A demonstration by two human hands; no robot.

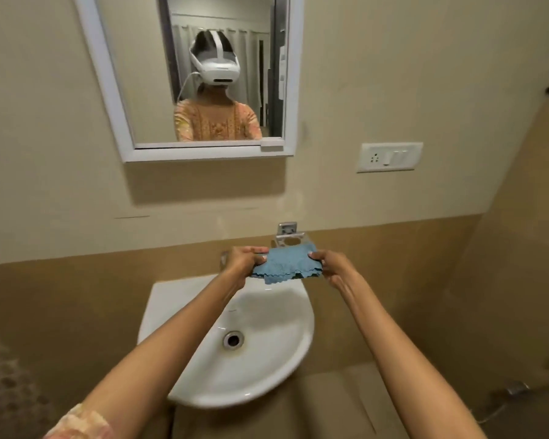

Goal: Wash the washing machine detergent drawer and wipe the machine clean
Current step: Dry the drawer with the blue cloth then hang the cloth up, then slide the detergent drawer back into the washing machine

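A blue cloth [284,263] with a scalloped edge is stretched between both hands above the back of a white wall-hung sink [267,369]. My left hand [244,259] grips its left end and my right hand [328,263] grips its right end. The cloth hangs just in front of a metal wall holder [287,234], which partly hides behind it. No tap, detergent drawer or washing machine shows in this view.
A white-framed mirror [108,90] hangs above the sink and reflects a person wearing a headset. A switch and socket plate [389,156] is on the wall to the right. The sink drain [233,339] is open. A patterned surface [0,391] shows at the lower left.
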